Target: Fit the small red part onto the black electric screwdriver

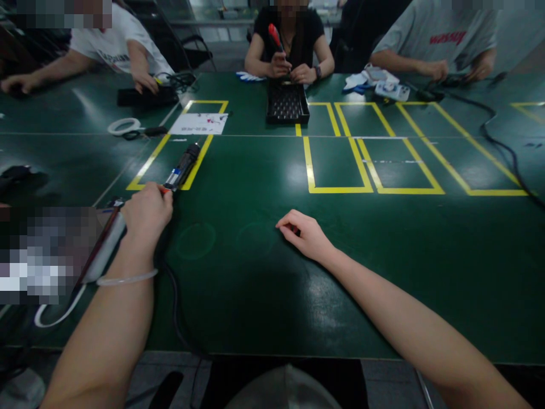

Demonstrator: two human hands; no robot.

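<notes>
My left hand is wrapped round the rear end of an electric screwdriver. The tool is dark with a blue and white label, and its tip points away from me over the yellow-taped rectangle at the left. A black cord trails from beneath this hand towards the table's front edge. My right hand rests on the green table near the middle, thumb and fingers curled into a pinch. A small dark spot shows inside that pinch, but I cannot make out what it is.
Yellow tape outlines mark the table. Across from me a person holds a red-handled tool over a black tray. A white paper, a white tape roll, gloves and a cable lie around. Two other people sit beyond.
</notes>
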